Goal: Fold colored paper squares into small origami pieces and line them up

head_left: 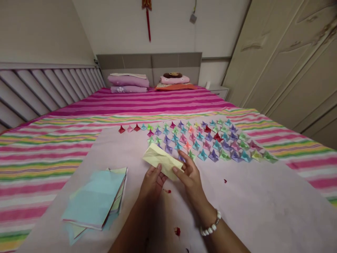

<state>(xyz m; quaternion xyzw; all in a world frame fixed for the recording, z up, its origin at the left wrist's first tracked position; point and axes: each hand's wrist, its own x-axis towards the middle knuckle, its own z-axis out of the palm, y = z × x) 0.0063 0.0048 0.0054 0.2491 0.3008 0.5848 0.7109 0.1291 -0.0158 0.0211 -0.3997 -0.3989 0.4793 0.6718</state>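
Observation:
A pale yellow sheet of origami paper [163, 161], folded and marked with creases, is held up between both hands above the white board. My left hand [154, 181] pinches its lower edge, thumb on top and fingers beneath. At the paper's right end, my right hand [190, 172] grips it with the thumb in front and the fingers behind. Beyond the hands stand rows of small folded paper pieces [202, 154] in blue, purple, green, pink and red; the held paper hides a few. To the left lies a stack of coloured paper [96, 198], light blue on top.
The white board [252, 211] lies on a striped bedspread [34, 175]. Small red marks [177, 231] show on the board near the hands. Folded bedding [129, 83] rests by the headboard [131, 63]. A slatted rail [47, 89] runs along the left, a wardrobe [289, 63] along the right.

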